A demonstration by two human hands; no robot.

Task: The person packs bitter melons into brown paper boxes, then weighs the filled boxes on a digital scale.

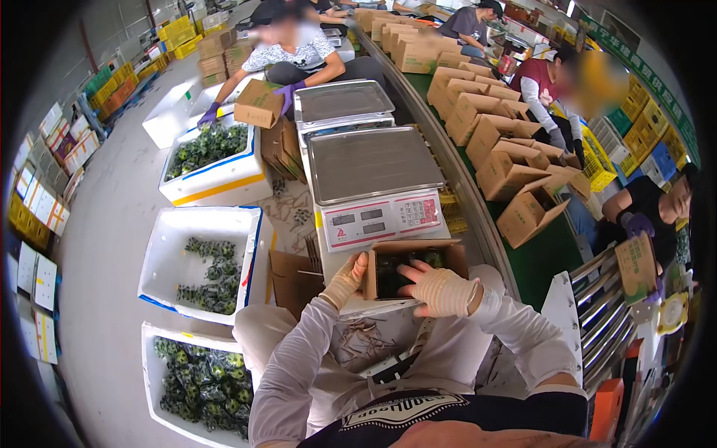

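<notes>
An open cardboard box (pixel 457 258) stands in front of the digital scale (pixel 385 222), with dark green wrapped items inside. My left hand (pixel 346 280), in a striped fingerless glove, grips the left wall of this box, thumb and fingers pressed against it. Over the box's opening is my right hand (pixel 438 287), gloved the same way, its fingers spread and reaching in onto the items; no item is lifted in it. Left of my legs, a white foam box (pixel 155 373) holds many bagged green items, and another foam box (pixel 160 257) behind it holds fewer.
A co-worker (pixel 291 56) in purple gloves holds a carton (pixel 258 103) beside a filled foam box (pixel 224 187). Open cartons (pixel 508 164) line the green conveyor (pixel 528 270) on the right. Another person holds a carton (pixel 636 269) near metal rollers (pixel 601 321).
</notes>
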